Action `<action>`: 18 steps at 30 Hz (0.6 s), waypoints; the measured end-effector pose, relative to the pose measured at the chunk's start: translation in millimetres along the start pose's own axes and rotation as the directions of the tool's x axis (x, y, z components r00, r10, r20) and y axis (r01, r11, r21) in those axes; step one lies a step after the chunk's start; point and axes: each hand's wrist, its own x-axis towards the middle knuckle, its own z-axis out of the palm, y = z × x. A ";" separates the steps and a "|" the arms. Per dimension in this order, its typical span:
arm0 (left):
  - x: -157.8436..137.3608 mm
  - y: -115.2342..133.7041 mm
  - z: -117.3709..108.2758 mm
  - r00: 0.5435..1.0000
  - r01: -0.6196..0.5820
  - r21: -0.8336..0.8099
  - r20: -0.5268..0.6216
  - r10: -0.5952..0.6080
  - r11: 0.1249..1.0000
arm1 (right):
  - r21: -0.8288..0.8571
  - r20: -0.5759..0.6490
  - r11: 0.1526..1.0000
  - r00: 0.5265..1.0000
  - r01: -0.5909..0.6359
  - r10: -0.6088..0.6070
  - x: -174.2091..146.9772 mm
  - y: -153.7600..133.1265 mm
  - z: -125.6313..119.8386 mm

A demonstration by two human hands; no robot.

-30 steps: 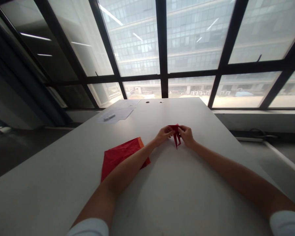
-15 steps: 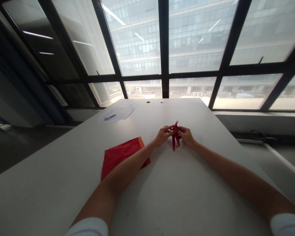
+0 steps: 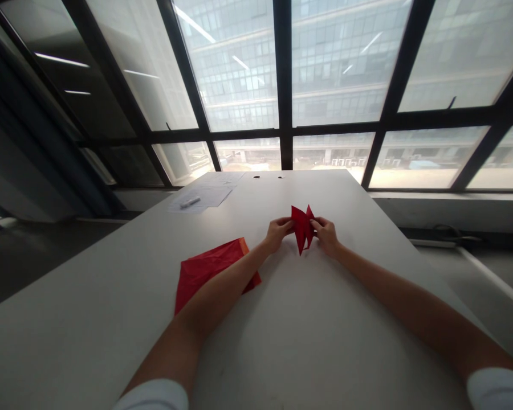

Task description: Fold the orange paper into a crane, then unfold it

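A piece of folded red paper point(image 3: 301, 223) with several pointed flaps is held up over the white table, between my two hands. My left hand point(image 3: 279, 232) pinches its left side. On the other side, the fingers of my right hand point(image 3: 326, 233) are closed on its right edge. The flaps stand partly apart, with two points up and a long point hanging down. Beneath and beside my left forearm lies a flat red sheet point(image 3: 209, 266) with an orange edge, partly hidden by the arm.
The white table point(image 3: 308, 336) stretches away toward tall windows with black frames point(image 3: 285, 85). At its far left lie printed papers point(image 3: 216, 193) with a white marker-like stick point(image 3: 190, 202) on them. A blue curtain point(image 3: 34, 125) hangs at the left.
The folded red paper has turned and spread wider, so a broad face and two upper points now show. My left hand has shifted slightly left, away from my right hand.
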 end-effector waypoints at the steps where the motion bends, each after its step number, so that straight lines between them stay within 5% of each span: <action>1: 0.7 0.3 -0.4 1.000 -0.006 0.011 -0.027 0.007 1.000 | 0.004 -0.017 1.000 1.000 -0.007 0.007 0.4 0.2 -0.3; 12: 3.9 1.7 -1.0 0.986 -0.095 0.063 -0.131 0.102 0.993 | 0.026 -0.087 0.999 0.996 -0.033 0.035 3.8 -2.6 -3.6; 18: 9.2 -2.4 -6.5 0.962 -0.115 0.100 -0.236 0.136 0.988 | -0.042 -0.147 0.998 0.988 0.038 -0.044 5.8 -4.0 -8.0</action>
